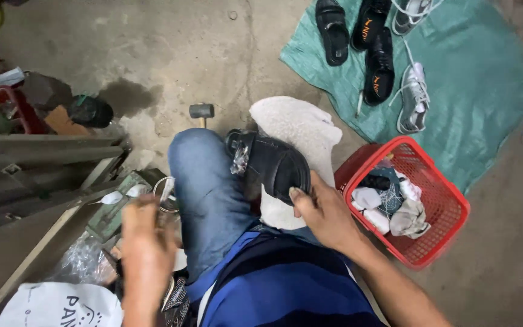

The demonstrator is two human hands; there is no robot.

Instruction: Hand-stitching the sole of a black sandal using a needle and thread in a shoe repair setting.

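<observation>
Concrete floor, stained and bare, seen from above a seated person. Right hand (pixel 325 212) closes on the near end of a black sandal (pixel 270 165), thumb on its edge, steadying it across the knee (pixel 204 175) so the sole lies within reach; a white cloth (pixel 301 130) lies beneath, seemingly as padding. Left hand (pixel 146 242) hangs blurred over clutter at the left side, fingers loosely curled; whether it grips anything cannot be told. Hammer (pixel 201 111) rests on the floor beyond the knee. Red basket (pixel 449 209) of rags sits just right. Further shoes (pixel 378 57) lie on a green sheet (pixel 485 79).
</observation>
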